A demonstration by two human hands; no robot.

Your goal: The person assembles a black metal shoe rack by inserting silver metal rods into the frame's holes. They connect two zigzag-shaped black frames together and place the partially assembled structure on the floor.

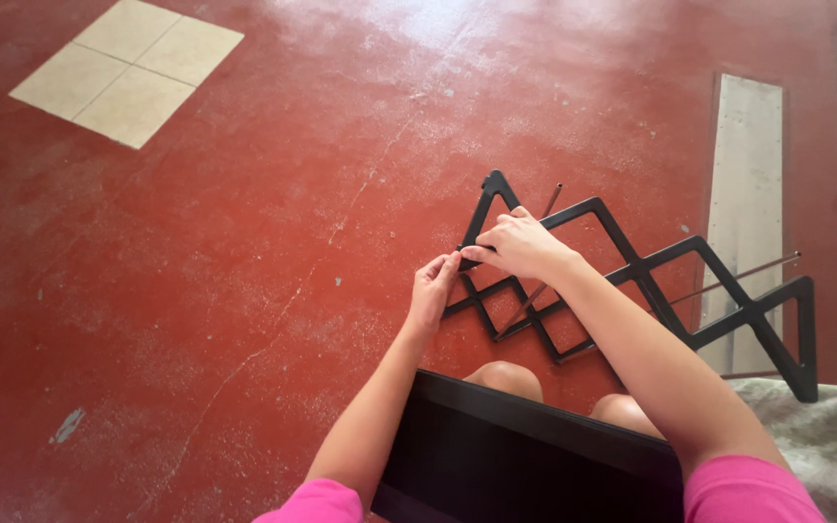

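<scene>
Black zigzag lattice frame (651,281) held above the red floor (244,242), in front of the knees. Right hand (520,244) fingers clamped on an upper strut; left hand (430,291) fingertips pinched at the same joint. Thin metal rods (743,276) protrude loosely. Risk: rods may slide out, or folding struts may nip fingers, since the frame is unsupported.

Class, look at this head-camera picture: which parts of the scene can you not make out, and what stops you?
- Head view: where the fingers meet the black zigzag frame is covered by the right hand and left hand.
- The dark flat panel is cut off by the bottom edge.
- The thin rods' ends are too small to make out.
</scene>
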